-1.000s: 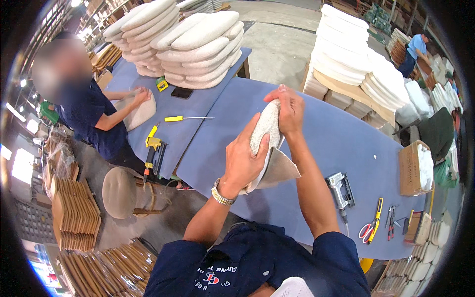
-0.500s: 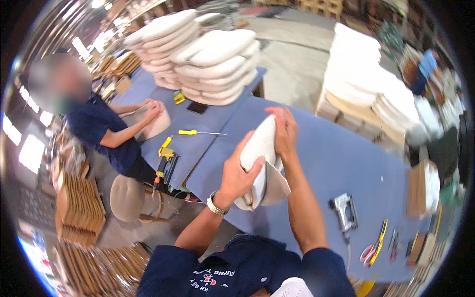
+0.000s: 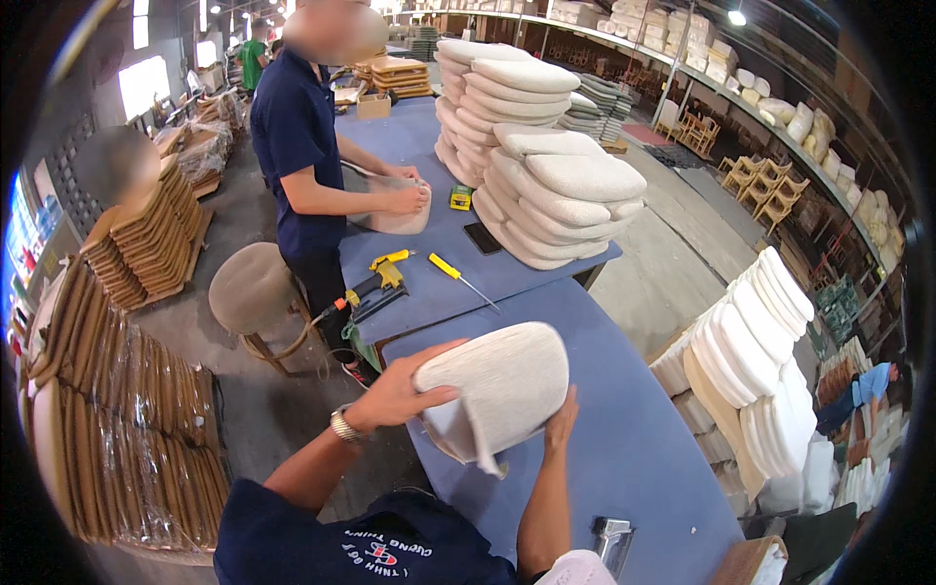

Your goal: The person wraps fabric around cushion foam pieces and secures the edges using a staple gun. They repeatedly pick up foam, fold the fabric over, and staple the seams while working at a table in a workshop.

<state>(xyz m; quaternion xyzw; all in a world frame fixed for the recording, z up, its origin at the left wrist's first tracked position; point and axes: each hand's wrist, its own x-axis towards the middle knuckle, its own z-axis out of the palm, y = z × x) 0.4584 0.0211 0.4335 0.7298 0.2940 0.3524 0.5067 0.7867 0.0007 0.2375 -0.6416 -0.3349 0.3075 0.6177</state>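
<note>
A rounded pale seat cushion [image 3: 507, 375] is held up above the blue table, with a loose flap of fabric hanging at its lower edge. My left hand [image 3: 409, 390] grips its left side, thumb on the upper face and fingers around the edge. At the right edge, my right hand [image 3: 561, 419] holds the cushion with its fingers partly hidden. Beyond it lie a yellow-handled screwdriver [image 3: 458, 276] and a yellow and black staple gun [image 3: 380, 285]. A silver staple gun [image 3: 612, 541] rests on the table by my right forearm.
Across the blue table [image 3: 624, 429], a co-worker [image 3: 307, 166] handles another seat pad [image 3: 390, 210]. Tall stacks of pale cushions [image 3: 570, 185] stand at the far side, beside a black phone [image 3: 482, 238]. White pads [image 3: 751, 341] are piled at right. A round stool [image 3: 253, 288] stands at left.
The cushion has gone from folded and upright between my hands to opened out, its broad face showing. My view has swung toward the co-worker and the room beyond.
</note>
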